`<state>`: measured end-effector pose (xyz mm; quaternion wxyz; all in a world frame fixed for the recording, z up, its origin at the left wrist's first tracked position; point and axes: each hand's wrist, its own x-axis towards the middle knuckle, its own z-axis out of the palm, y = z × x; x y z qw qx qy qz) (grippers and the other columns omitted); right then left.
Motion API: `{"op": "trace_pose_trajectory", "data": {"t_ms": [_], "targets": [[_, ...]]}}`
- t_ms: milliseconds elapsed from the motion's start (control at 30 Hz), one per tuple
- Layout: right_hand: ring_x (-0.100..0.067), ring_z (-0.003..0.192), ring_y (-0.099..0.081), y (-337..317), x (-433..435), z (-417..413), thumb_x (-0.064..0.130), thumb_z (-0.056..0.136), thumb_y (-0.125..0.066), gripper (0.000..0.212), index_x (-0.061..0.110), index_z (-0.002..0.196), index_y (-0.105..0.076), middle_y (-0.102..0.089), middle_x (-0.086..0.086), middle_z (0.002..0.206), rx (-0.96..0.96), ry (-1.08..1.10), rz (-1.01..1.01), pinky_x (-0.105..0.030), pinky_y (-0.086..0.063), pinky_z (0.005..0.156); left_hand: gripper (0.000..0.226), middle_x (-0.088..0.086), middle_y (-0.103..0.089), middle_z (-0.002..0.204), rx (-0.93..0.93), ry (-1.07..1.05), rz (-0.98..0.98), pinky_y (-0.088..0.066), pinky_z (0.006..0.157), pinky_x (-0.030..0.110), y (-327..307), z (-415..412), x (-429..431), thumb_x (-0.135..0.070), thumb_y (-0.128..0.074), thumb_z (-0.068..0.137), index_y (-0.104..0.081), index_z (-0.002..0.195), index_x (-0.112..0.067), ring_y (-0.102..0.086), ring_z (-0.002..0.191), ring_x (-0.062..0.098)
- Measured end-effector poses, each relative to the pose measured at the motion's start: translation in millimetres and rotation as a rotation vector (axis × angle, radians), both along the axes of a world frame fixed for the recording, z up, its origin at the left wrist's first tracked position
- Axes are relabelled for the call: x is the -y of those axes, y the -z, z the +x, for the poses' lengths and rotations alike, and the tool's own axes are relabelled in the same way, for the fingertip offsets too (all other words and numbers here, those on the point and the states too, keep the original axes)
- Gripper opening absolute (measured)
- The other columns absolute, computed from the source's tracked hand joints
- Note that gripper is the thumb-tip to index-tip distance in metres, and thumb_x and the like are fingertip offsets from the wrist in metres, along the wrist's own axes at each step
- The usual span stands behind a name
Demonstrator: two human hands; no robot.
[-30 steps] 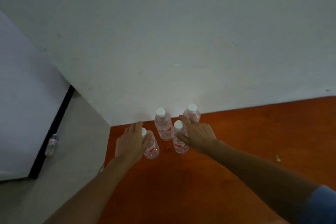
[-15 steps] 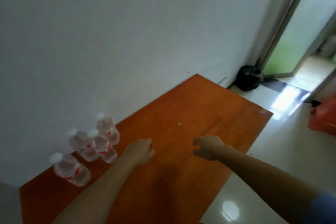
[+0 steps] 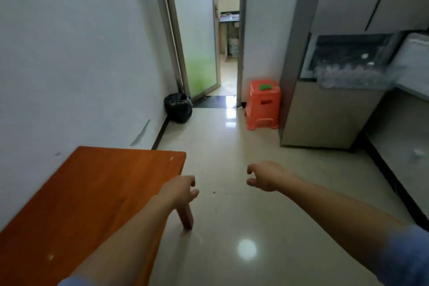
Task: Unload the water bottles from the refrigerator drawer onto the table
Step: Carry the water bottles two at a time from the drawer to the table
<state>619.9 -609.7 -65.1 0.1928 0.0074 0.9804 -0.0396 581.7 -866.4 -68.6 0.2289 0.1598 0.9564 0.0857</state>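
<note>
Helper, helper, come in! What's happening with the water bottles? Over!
Both empty: left hand, right hand, loosely curled. Refrigerator drawer open ahead-right, blurry bottles inside. Orange stool beside it, off the path.

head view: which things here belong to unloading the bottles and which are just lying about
Job: refrigerator drawer, water bottles in it, wooden table, left hand, right hand, both empty.
Lying about: orange stool, green item on it, black bin.

A black-lined bin sits on the glossy tiled floor at the far left, against the white wall and just beside an open frosted-glass door. Right of the doorway stands an orange plastic stool with a small green item on top.
</note>
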Motion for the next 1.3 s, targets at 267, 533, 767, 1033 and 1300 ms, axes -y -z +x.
{"op": "trace_pose_trajectory", "data": {"t_ms": [267,533,767,1033,1300], "targets": [[-0.024,0.113,-0.058,-17,-205,-50,0.046,0.093,-0.053,0.046,0.024,0.133,-0.053,-0.06,-0.004,0.129,-0.074,0.267,0.003,-0.037,-0.048,0.088,0.04,0.005,-0.063,0.116,-0.005,0.191,0.039,-0.05,0.081,0.034,-5,-85,-215,-0.046,-0.052,0.092,-0.055,0.123,-0.022,-0.061,0.095,0.021],[-0.024,0.116,-0.056,6,-349,-141,0.045,0.092,-0.051,0.043,0.025,0.13,-0.055,-0.058,-0.003,0.131,-0.088,0.421,0.028,-0.035,-0.045,0.088,0.036,0.005,-0.061,0.119,-0.014,0.342,0.073,-0.046,0.081,0.028,5,-230,-369,-0.043,-0.054,0.093,-0.057,0.12,-0.019,-0.058,0.099,0.018],[-0.024,0.108,-0.06,-5,-482,-226,0.05,0.09,-0.055,0.038,0.025,0.119,-0.06,-0.064,-0.001,0.12,-0.13,0.666,-0.045,-0.034,-0.049,0.083,0.031,0.005,-0.06,0.117,-0.018,0.511,0.101,-0.05,0.089,0.033,-13,-367,-517,-0.038,-0.056,0.091,-0.06,0.113,-0.017,-0.058,0.1,0.02],[-0.02,0.094,-0.062,5,-628,-270,0.052,0.088,-0.057,0.036,0.027,0.114,-0.06,-0.066,0.001,0.11,-0.157,0.818,-0.111,-0.037,-0.053,0.081,0.028,0.011,-0.069,0.104,-0.033,0.667,0.124,-0.051,0.078,0.037,-14,-441,-690,-0.032,-0.053,0.087,-0.066,0.099,-0.011,-0.064,0.097,0.03],[-0.017,0.095,-0.063,7,-787,-337,0.047,0.089,-0.061,0.035,0.025,0.116,-0.062,-0.068,0.001,0.11,-0.272,0.827,-0.209,-0.031,-0.05,0.079,0.02,0.005,-0.069,0.104,-0.038,0.568,0.214,-0.052,0.08,0.034,5,-500,-848,-0.031,-0.055,0.089,-0.063,0.101,-0.018,-0.065,0.092,0.021]]}}
